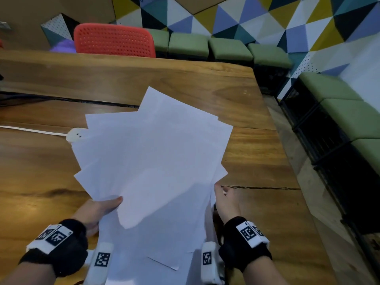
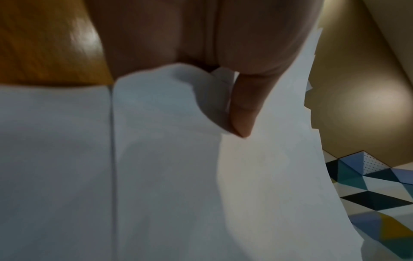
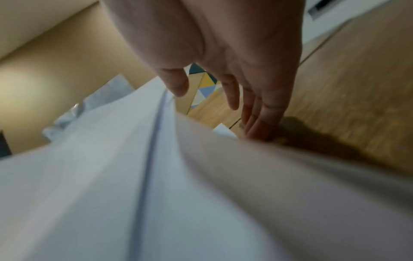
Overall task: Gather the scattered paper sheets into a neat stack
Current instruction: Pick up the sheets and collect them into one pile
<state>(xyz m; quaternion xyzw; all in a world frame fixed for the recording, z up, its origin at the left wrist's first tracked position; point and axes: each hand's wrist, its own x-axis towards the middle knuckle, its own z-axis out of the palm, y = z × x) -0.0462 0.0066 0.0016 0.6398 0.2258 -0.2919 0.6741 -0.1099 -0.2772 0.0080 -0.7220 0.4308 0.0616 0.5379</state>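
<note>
Several white paper sheets are fanned out unevenly and held just above the wooden table. My left hand grips their lower left edge. Its thumb lies on top of the sheets and its fingers are hidden beneath. My right hand is at the right edge of the fan. In the right wrist view its fingers are straight beside the sheets, with the thumb at the paper's edge. The sheets' corners stick out at different angles.
A white power strip with its cable lies on the table, partly under the left of the fan. A red chair stands behind the table. Green cushioned stools line the back and right. The table's edge runs down the right.
</note>
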